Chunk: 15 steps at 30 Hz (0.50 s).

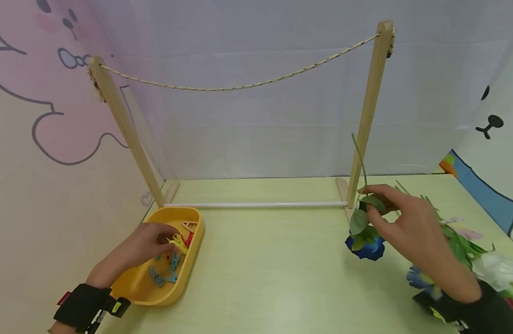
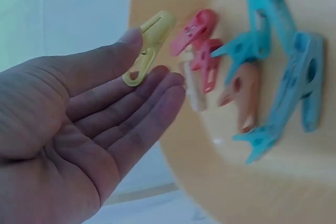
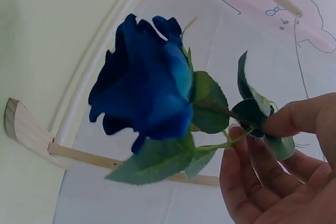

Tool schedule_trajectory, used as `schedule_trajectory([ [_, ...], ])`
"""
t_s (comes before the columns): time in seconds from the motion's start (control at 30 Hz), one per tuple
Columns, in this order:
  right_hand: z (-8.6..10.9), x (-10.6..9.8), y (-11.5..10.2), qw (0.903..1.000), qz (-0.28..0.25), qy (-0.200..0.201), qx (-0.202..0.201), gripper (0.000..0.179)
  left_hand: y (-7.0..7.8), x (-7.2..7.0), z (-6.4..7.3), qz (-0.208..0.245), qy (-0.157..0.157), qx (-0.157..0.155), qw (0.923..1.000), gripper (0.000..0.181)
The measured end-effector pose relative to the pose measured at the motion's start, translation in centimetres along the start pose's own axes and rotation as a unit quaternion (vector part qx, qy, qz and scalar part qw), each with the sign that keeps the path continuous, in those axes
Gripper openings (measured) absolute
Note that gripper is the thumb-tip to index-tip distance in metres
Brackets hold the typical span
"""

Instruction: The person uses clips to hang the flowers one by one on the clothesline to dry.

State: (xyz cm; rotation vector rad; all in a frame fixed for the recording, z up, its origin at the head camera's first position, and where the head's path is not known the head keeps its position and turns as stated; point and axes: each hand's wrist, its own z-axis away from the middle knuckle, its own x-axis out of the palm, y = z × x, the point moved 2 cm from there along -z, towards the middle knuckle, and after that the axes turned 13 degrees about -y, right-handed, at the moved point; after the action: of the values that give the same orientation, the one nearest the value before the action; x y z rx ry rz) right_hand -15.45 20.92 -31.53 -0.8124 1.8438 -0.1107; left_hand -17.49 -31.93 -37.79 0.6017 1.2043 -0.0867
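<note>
Blue rose [image 1: 366, 248] is upside down, stem [image 1: 361, 160] near upright, pinched by right hand [image 1: 411, 227] near right post [image 1: 371, 102], lower than rope [image 1: 223, 89]; yellow peg [image 2: 157, 32] is pinched by left hand [image 1: 149, 245] over tray [image 1: 168, 298].

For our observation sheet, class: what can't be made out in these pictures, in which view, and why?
Head view: part of the stem of the blue rose, behind the right hand.
Head view: end of the flower pile, cut off by the right edge.
Left wrist view: part of the yellow clothespin, behind the left hand.
Left wrist view: much of the tray, cut off by the right edge.
</note>
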Motion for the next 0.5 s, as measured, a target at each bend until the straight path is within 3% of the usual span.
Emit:
schedule_trajectory([
  [0.17,-1.1,0.1,0.1,0.9960,-0.081,-0.032,0.017,0.019,1.8,-2.2,-0.2,-0.007,0.013,0.021,0.9997,0.027],
  [0.33,-1.8,1.0,-0.2,0.9772,-0.198,-0.072,0.020,0.011,4.0,-3.7,-1.2,-0.003,0.029,0.055,0.9980,0.029],
  [0.5,-2.1,1.4,-0.6,0.9666,-0.240,-0.089,0.021,0.012,6.0,-4.2,-2.2,0.028,0.023,0.079,0.9962,0.038],
])
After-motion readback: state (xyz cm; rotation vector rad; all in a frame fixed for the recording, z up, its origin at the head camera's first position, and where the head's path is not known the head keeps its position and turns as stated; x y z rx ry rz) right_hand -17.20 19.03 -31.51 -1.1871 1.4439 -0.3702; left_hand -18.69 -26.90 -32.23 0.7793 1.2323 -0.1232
